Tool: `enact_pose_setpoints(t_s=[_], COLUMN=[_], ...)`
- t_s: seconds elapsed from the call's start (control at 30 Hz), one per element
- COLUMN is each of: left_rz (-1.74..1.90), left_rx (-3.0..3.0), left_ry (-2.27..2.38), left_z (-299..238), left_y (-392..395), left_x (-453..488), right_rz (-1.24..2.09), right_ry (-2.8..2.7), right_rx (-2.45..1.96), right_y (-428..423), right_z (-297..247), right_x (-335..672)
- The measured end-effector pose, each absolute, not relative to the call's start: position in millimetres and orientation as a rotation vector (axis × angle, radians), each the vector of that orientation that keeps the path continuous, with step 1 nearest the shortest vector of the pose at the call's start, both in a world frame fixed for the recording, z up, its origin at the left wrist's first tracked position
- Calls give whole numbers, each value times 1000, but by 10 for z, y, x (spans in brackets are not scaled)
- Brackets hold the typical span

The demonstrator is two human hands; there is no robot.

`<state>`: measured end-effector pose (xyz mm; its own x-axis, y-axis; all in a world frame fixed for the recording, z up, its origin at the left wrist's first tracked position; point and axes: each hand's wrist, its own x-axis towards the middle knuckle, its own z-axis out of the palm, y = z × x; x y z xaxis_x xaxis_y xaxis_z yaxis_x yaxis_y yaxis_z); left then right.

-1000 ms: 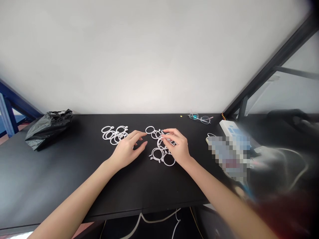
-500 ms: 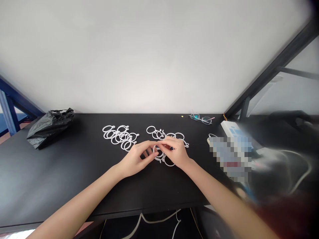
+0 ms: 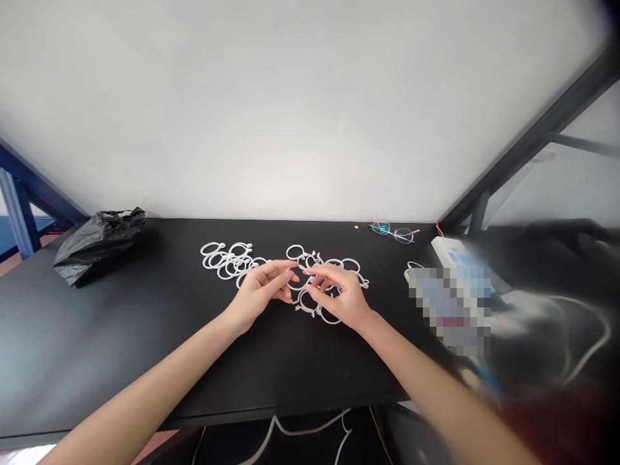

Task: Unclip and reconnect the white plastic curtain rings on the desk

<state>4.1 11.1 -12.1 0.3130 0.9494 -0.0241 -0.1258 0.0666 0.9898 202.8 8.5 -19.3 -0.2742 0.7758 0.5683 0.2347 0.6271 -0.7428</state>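
Note:
Both my hands meet over a pile of white plastic curtain rings on the black desk. My left hand (image 3: 264, 287) pinches a white curtain ring (image 3: 296, 286) between thumb and index finger. At the ring's other side my right hand (image 3: 336, 290) has its curled fingertips on its upper edge, by a small end piece. Beneath and behind the right hand lie several loose curtain rings (image 3: 330, 314) with small knobs, partly hidden by the fingers. A second cluster of curtain rings (image 3: 225, 261) overlaps to the left, its right end covered by my left hand.
A crumpled black plastic bag (image 3: 99, 245) sits at the left back. Eyeglasses (image 3: 393, 231) lie near the wall. On the right are a white power strip (image 3: 450, 248), a pixelated object (image 3: 450, 310) and cables. The desk's front edge (image 3: 276, 412) runs below my forearms.
My left hand has turned and risen slightly, now pinching the ring. The held ring has moved up and left from the pile. My right thumb and index finger have spread a little.

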Motion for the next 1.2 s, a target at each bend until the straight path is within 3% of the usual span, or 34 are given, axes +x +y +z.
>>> enact_pose_setpoints(t_s=[0.43,0.7,1.2], left_rz=[938,841,767], left_rx=[1217,1725,1756], left_ry=[885,1098,1083], left_z=[-101,-101,-115], left_y=[115,10,10], left_x=[21,110,113], right_rz=[893,896,842], right_ry=[-1735,-1839,-2053], right_rx=[-845,-807,-902], right_y=[73,24,9], right_z=[-203,-191,-215], right_x=[2018,1976,2022])
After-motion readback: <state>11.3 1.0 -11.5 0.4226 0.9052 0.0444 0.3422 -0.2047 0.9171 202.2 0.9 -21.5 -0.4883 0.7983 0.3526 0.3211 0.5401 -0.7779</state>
